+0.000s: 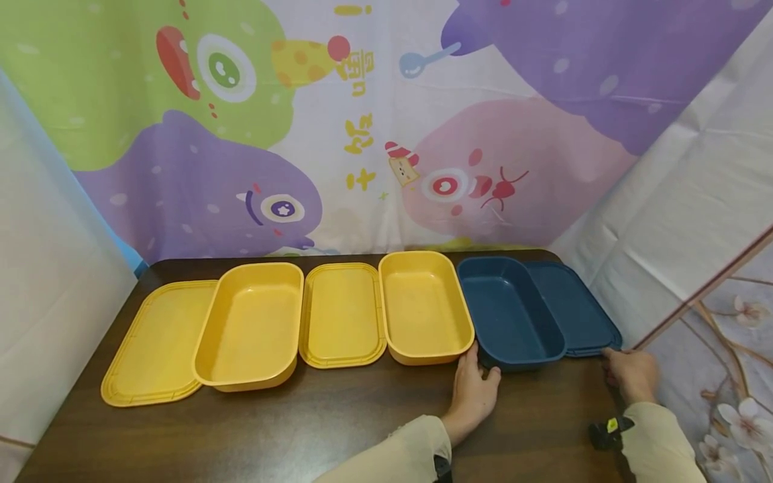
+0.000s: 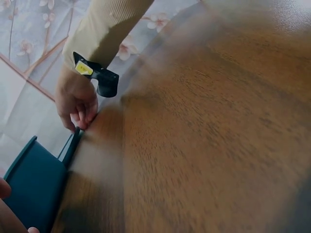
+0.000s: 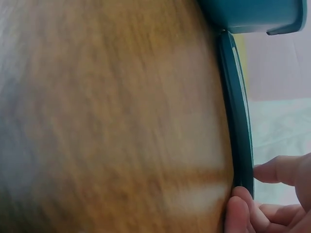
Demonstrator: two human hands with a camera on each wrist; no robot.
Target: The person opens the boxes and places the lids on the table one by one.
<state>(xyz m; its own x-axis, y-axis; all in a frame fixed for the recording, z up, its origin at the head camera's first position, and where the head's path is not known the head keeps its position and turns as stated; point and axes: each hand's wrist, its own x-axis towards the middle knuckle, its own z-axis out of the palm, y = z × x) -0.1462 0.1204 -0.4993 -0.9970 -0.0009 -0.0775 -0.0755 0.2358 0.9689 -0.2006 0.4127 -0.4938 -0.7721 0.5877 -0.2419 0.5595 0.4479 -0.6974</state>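
A dark blue box (image 1: 507, 315) without a cover stands at the right of the row, and its matching lid (image 1: 574, 302) lies flat beside it, partly hidden by the box. My left hand (image 1: 474, 396) touches the near left corner of the blue box from outside, thumb at its front wall and fingers by the gap to the yellow box (image 1: 425, 312). At the lid's near right corner, my right hand (image 1: 633, 372) pinches the edge. In the right wrist view the thumb is on the upper side of the lid (image 3: 238, 111), with fingers (image 3: 238, 211) at its lower edge.
Left of these are a yellow lid (image 1: 343, 315), a larger yellow box (image 1: 250, 329) and another yellow lid (image 1: 160, 342) partly under that box's rim. All are on a brown wooden table (image 1: 253, 436). A cartoon-printed curtain (image 1: 374, 221) hangs behind, and flowered cloth (image 1: 733, 376) at right.
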